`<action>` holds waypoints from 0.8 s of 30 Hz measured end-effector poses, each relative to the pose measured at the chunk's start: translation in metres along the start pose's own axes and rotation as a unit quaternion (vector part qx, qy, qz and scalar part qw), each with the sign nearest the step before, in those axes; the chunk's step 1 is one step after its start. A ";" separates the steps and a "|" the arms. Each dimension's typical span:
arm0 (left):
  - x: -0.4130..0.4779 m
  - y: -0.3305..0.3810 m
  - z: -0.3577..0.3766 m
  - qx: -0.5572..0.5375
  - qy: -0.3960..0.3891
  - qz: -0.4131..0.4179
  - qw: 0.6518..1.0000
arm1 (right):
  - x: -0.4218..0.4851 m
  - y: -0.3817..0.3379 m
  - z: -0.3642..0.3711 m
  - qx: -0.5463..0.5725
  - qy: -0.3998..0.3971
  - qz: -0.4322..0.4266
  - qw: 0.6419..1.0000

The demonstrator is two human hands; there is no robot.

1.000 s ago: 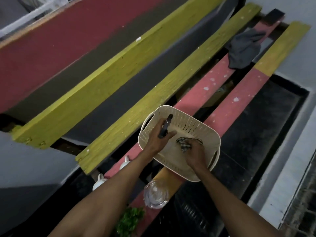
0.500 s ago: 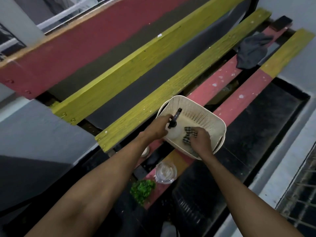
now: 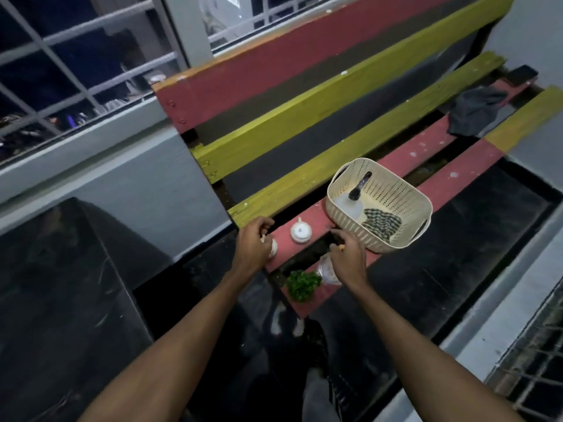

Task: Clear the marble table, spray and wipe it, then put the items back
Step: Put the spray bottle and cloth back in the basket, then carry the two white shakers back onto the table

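Observation:
A cream perforated basket (image 3: 409, 197) stands on the red bench plank (image 3: 426, 141). Inside it lie a clear spray bottle with a black nozzle (image 3: 357, 193) and a checked cloth (image 3: 380, 223). Just left of the basket sits a small white cup (image 3: 301, 233). My left hand (image 3: 254, 246) is curled over a second white cup (image 3: 273, 247); whether it grips the cup is unclear. My right hand (image 3: 347, 254) hovers with loosely bent fingers above a glass jar (image 3: 326, 269), holding nothing. A green plant sprig (image 3: 303, 284) lies at the plank's near end.
Yellow and red slats form the bench back (image 3: 304, 95). A dark grey cloth (image 3: 473, 112) and a black phone (image 3: 522, 75) lie at the bench's far end. A dark streaked slab (image 3: 61, 284) is at the left, a window grille (image 3: 61, 71) behind it.
Both hands let go of the spray bottle and cloth, which now lie in the basket. The hands drew back toward the cups and jar, and the view swung left.

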State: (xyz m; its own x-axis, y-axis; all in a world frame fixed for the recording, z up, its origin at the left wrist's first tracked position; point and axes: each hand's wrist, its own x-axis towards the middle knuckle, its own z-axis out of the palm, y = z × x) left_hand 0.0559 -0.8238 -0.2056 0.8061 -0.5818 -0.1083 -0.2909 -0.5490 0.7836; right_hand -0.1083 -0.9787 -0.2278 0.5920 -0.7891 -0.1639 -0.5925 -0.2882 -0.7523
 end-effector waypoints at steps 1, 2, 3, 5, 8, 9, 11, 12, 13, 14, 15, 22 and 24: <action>-0.008 -0.014 -0.003 -0.004 0.015 -0.022 1.000 | -0.003 0.000 0.006 -0.006 -0.022 0.003 1.000; -0.015 -0.026 -0.005 -0.006 0.026 -0.044 0.999 | -0.003 0.002 0.012 -0.009 -0.044 0.006 0.999; -0.020 -0.041 -0.004 -0.007 0.034 -0.061 0.998 | -0.001 0.004 0.020 -0.014 -0.067 0.008 0.998; -0.024 -0.063 0.004 -0.002 0.030 -0.089 0.996 | 0.013 0.014 0.033 -0.027 -0.103 0.006 0.994; -0.012 -0.089 0.030 -0.025 -0.004 -0.119 0.993 | 0.052 0.034 0.055 -0.039 -0.142 0.010 0.989; -0.006 -0.096 0.041 -0.039 -0.010 -0.120 0.992 | 0.065 0.039 0.061 -0.044 -0.157 0.013 0.986; 0.008 -0.109 0.062 -0.048 -0.008 -0.125 0.991 | 0.089 0.047 0.076 -0.062 -0.186 0.003 0.981; 0.014 -0.115 0.072 -0.049 -0.004 -0.135 0.990 | 0.098 0.052 0.084 -0.071 -0.198 -0.008 0.978; 0.020 -0.123 0.084 -0.055 0.005 -0.143 0.988 | 0.105 0.056 0.091 -0.078 -0.207 -0.017 0.975; 0.024 -0.127 0.093 -0.060 0.013 -0.154 0.986 | 0.110 0.061 0.099 -0.084 -0.212 -0.027 0.973; 0.028 -0.131 0.101 -0.065 0.024 -0.163 0.984 | 0.114 0.063 0.106 -0.088 -0.213 -0.038 0.972; 0.030 -0.134 0.116 -0.040 0.093 -0.160 0.982 | 0.122 0.067 0.130 -0.114 -0.194 -0.072 0.972; 0.027 -0.132 0.107 -0.040 0.105 -0.158 0.981 | 0.120 0.064 0.129 -0.114 -0.189 -0.076 0.973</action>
State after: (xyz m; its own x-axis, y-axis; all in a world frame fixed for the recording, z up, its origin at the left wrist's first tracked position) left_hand 0.0610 -0.8318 -0.3778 0.9403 -0.2494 -0.2316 0.0253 -0.6275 0.7782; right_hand -0.0050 -1.0224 -0.3781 0.8151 -0.4853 -0.3164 -0.5625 -0.5323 -0.6327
